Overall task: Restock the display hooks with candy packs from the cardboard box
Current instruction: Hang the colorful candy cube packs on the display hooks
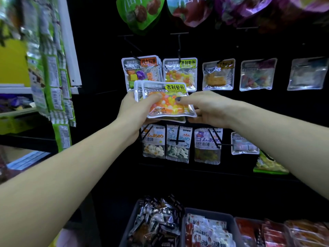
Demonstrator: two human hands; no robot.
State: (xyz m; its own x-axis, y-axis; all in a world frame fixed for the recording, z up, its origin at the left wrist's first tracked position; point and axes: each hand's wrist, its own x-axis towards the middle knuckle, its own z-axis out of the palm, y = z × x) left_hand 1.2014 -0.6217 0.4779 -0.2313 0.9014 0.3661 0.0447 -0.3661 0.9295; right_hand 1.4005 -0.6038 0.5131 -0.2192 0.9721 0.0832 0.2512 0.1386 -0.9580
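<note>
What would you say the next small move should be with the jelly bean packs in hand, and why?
Probably lift the held jelly bean packs up to the hook carrying the matching pack. Both the left hand and right hand grip them just below that row, and the yellow labels match.

A black display wall (222, 184) carries thin black metal hooks (179, 49), each hung with clear candy packs: yellow-labelled jelly beans (179, 74), orange-labelled cubes (140, 70), white striped gummy packs (154, 140) in the row below. Below the wall, grey plastic bins (185, 227) hold wrapped snacks.
</note>
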